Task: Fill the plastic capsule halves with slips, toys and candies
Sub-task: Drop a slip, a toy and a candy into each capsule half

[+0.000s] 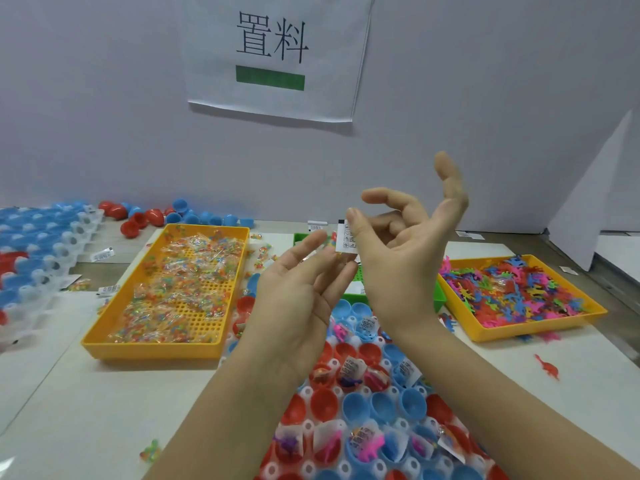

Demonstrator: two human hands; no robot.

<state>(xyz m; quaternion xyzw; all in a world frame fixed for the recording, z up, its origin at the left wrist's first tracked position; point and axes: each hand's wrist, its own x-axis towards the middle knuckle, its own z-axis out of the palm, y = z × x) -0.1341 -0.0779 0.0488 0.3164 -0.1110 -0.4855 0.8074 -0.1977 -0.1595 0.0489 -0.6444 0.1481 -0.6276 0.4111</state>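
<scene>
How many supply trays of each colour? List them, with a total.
Yellow: 2, the candy tray and the toy tray
Green: 1, the green tray
Total: 3

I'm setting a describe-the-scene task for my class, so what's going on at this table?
A person is filling capsule halves. The right hand pinches a small printed paper slip under its thumb, raised above the red and blue halves, while the open left hand reaches its fingertips toward it. Some halves already hold slips and toys; others are empty. A yellow candy tray sits to the left, a yellow toy tray to the right.
</scene>
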